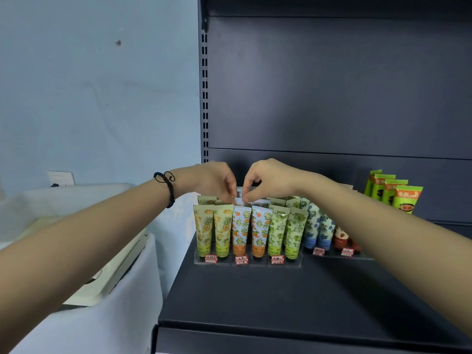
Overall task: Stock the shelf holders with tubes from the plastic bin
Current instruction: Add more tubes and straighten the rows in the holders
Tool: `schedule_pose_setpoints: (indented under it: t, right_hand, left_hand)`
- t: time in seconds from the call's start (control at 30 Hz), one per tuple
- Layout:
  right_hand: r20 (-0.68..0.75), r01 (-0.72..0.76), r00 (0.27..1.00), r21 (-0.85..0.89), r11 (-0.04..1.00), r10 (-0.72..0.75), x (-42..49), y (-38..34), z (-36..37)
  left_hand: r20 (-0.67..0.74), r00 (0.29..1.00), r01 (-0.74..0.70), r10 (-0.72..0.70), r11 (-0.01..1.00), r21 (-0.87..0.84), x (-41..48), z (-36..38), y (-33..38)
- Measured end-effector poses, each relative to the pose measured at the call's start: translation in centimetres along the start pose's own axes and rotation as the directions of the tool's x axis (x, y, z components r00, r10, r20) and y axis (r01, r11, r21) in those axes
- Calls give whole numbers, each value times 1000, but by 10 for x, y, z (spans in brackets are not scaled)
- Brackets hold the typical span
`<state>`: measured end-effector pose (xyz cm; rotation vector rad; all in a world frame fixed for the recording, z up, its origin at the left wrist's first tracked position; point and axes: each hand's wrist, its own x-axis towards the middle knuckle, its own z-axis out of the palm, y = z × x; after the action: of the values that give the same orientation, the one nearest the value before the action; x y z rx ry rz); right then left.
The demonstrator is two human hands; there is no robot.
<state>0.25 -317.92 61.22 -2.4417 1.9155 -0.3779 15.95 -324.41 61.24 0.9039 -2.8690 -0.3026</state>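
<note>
Centre frame: fingers of the left hand [212,180] and right hand [270,178] pinch the top of 1 orange-print tube [239,201] in the clear holder [201,261].

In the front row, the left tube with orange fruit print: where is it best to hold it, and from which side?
Pinch the flat crimped top of the orange-print tube from above, front and back. It stands cap down in the clear holder, hemmed by the pineapple tube and its twin, so only the top is free.
</note>
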Motion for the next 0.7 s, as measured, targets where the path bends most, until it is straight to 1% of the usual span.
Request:
schedule_pose_setpoints:
  t: [0.17,0.27,0.37,0.43,0.5,0.6,0.7]
  right_hand:
    - [-23,-69,997,32,997,70,-11,17,-15]
    - [-39,-127,991,42,991,129,-21,34,-23]
    - [-37,-161,986,-13,987,161,-32,48,-30]
    - [-5,-176,984,-53,983,176,-38,54,-33]
    - [32,-185,982,-68,980,188,-44,58,-32]
    - [36,-175,983,-121,977,180,-49,62,-26]
    - [26,-162,986,-130,978,166,-50,65,-19]
  left_hand:
    - [4,1000,4,-4,1000,-5,2,-2,-2]
    - [-13,1000,9,-10,998,-65,3,-3,0]
    - [-116,993,-25,10,991,-130,9,-2,6]
    - [-182,983,-63,36,987,-146,16,1,16]
    - [-227,972,-84,64,993,-83,26,7,28]
    - [-263,962,-63,71,997,39,38,18,43]
    - [-269,960,-50,71,995,85,43,27,48]
